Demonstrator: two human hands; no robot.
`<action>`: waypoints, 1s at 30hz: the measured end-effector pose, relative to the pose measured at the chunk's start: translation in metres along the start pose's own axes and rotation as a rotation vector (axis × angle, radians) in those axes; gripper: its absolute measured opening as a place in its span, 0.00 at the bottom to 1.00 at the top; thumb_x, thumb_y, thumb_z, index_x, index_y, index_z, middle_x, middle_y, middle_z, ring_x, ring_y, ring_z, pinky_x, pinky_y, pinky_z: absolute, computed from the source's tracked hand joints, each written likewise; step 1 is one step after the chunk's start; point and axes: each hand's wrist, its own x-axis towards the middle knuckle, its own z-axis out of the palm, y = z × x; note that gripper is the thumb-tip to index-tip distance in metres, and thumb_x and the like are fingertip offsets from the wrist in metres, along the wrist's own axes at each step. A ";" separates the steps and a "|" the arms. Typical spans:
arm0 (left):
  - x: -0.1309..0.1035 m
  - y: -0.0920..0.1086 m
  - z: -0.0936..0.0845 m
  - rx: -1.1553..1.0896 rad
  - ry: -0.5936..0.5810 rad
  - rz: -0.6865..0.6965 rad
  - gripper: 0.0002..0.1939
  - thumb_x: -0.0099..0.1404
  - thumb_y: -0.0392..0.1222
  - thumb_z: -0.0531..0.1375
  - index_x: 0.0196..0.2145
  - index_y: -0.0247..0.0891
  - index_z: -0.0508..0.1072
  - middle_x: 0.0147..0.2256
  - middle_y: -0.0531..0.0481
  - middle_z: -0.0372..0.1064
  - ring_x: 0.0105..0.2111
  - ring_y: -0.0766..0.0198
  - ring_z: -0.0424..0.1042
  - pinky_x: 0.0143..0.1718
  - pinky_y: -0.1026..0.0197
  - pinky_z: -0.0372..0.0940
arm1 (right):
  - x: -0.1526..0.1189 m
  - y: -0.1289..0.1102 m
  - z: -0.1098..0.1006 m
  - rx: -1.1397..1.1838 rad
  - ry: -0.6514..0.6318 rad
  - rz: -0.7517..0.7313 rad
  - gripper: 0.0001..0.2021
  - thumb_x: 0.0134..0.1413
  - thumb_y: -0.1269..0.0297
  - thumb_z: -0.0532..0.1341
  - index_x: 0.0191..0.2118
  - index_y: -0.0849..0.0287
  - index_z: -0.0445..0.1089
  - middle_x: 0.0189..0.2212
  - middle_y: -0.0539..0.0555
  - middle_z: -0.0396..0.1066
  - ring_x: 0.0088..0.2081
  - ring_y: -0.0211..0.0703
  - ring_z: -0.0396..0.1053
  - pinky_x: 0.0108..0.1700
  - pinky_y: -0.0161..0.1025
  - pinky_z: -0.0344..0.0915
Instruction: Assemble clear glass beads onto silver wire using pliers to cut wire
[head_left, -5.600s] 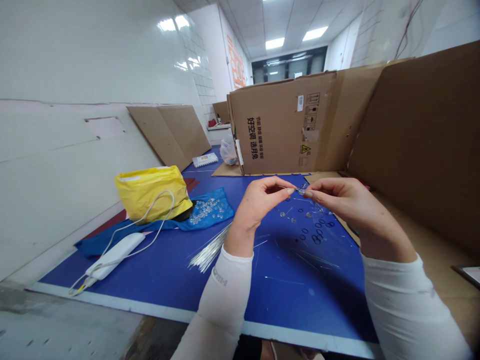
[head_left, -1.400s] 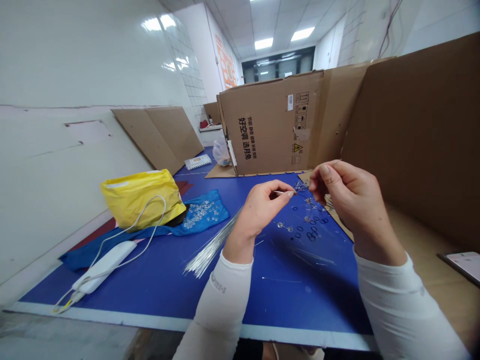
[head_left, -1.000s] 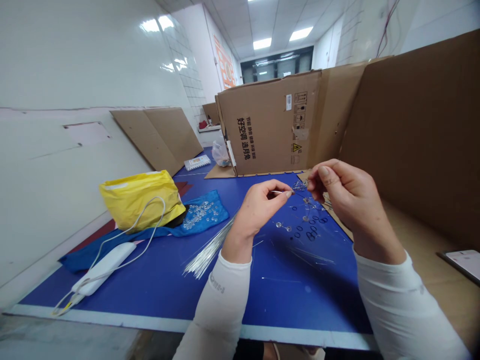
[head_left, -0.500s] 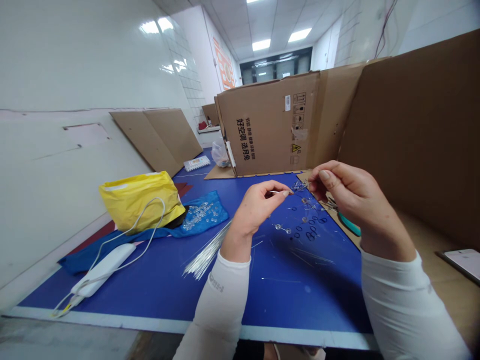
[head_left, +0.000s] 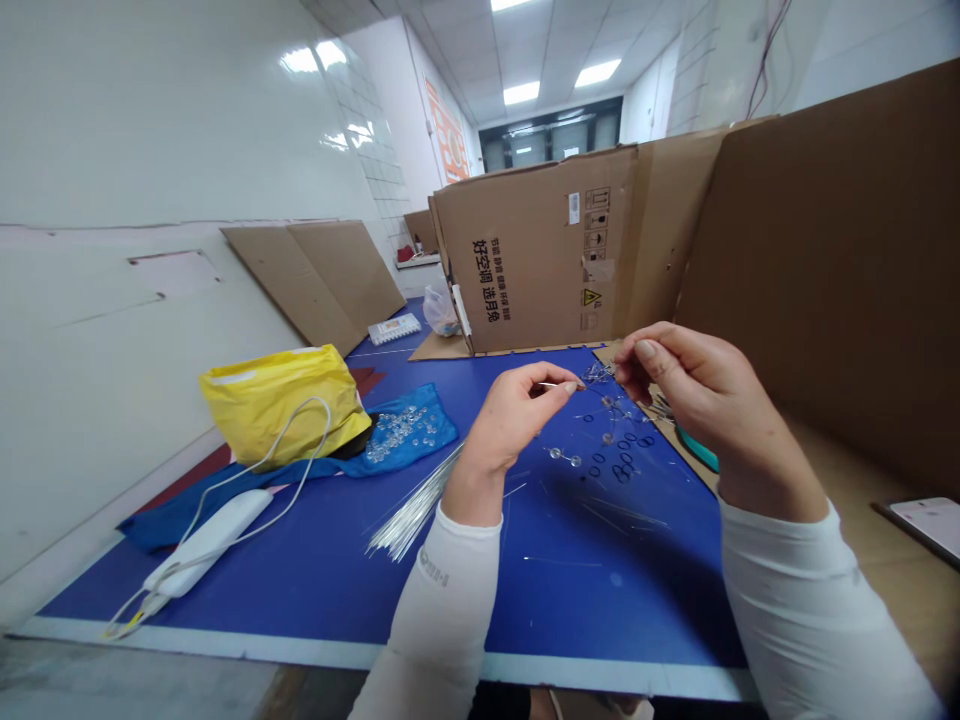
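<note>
Thumb and forefinger of my left hand (head_left: 510, 415) are pinched on a thin piece of wire (head_left: 551, 384), held over the blue table. Level with it on the right, my right hand (head_left: 697, 395) is closed in a pinch; whatever lies between its fingertips is too small to make out. Below and between the hands lie several dark rings (head_left: 622, 468) and a pair of clear beads (head_left: 564, 458) joined by a short wire. A small pile of wire pieces (head_left: 598, 373) sits behind the fingertips. Partly behind my left wrist is a bundle of straight silvery wires (head_left: 409, 515).
Clear beads (head_left: 401, 430) lie on a blue cloth (head_left: 442, 415) beside a yellow bag (head_left: 281, 400). A white power strip (head_left: 210, 540) with its cord is at the left. Green-handled pliers (head_left: 697, 448) and a phone (head_left: 926, 525) lie right. Cardboard (head_left: 540, 260) stands behind.
Almost nothing differs. My right hand has shifted very slightly to the left, and the view has moved a little; both pinches stay closed.
</note>
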 end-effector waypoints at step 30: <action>-0.001 -0.003 -0.002 -0.010 -0.009 0.056 0.08 0.63 0.41 0.62 0.38 0.35 0.78 0.33 0.49 0.74 0.33 0.67 0.69 0.37 0.62 0.64 | 0.004 0.007 0.011 -0.491 -0.212 0.112 0.12 0.59 0.52 0.61 0.36 0.54 0.77 0.21 0.48 0.68 0.23 0.37 0.61 0.25 0.36 0.53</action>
